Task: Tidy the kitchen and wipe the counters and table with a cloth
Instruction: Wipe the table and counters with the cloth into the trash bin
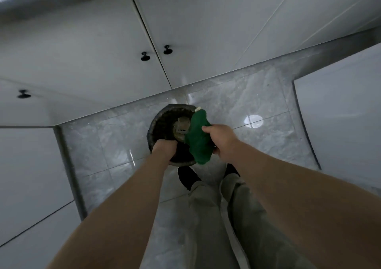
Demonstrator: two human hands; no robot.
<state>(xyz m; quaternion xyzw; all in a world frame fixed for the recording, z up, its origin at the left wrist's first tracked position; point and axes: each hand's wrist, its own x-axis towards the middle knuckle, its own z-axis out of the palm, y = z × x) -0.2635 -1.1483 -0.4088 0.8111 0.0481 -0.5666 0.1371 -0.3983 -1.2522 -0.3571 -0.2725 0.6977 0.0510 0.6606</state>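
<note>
A soft, bunched green cloth [199,142] with a pale tag at its tip hangs in the grip of the right hand [221,138], just above the open mouth of a round, dark, rough-walled waste bin [162,115]. The left hand [164,147] curls over the bin's near rim. Beneath lie glossy grey marbled floor tiles [257,103], beside smooth white cabinet doors [92,41] with black knobs [145,56].

The left hand's [165,147] fingers are hidden inside the dark bin [159,117]. The green cloth [200,142] covers its right rim.
</note>
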